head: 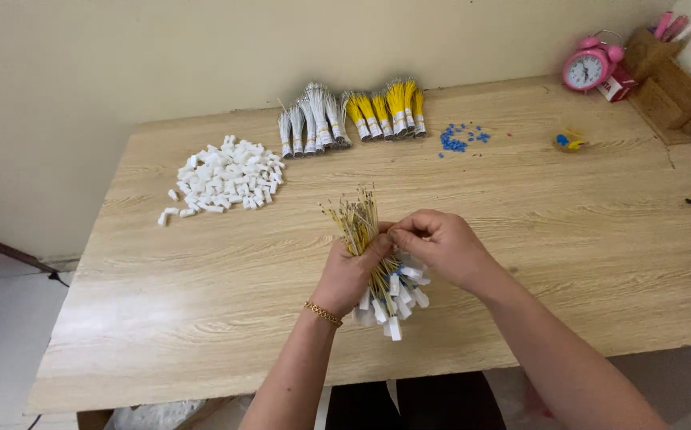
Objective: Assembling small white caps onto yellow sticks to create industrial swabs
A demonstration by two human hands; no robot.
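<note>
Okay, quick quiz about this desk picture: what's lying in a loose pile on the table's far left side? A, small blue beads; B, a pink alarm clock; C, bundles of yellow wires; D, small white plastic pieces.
D: the loose pile of small white plastic pieces lies at the far left of the wooden table, left of the upright wire bundles.

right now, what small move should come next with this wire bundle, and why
Probably draw one wire clear of the bundle: the right hand pinches at its middle while the left hand grips it, and white connectors already cap the lower ends.
</note>
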